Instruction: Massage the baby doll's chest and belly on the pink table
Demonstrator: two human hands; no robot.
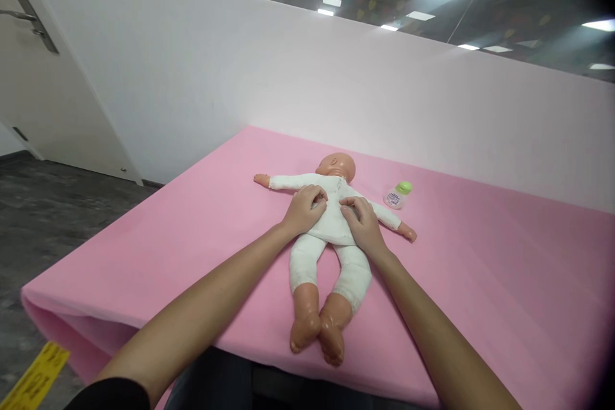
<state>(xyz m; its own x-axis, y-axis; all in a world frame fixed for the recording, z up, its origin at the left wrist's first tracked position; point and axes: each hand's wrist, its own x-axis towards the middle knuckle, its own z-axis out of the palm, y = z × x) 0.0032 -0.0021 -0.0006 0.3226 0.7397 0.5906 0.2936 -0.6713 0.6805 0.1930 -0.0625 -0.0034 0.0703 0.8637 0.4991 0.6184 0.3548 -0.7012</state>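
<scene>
A baby doll (331,250) in a white bodysuit lies on its back on the pink mat (480,282), head away from me, arms spread, bare feet toward me. My left hand (306,208) rests on the doll's chest on its left side, fingers curled onto the white cloth. My right hand (361,221) lies on the other side of the chest, fingers bent and pressing on the suit. Whether either hand pinches the cloth is unclear. A small clear bottle with a green cap (398,195) lies on the mat just beyond the doll's arm, right of my right hand.
A white partition wall (288,77) stands behind the mat. A white door with a metal handle (29,19) is at the far left, above dark floor (57,205). A yellow label (33,375) shows at the lower left below the mat's edge.
</scene>
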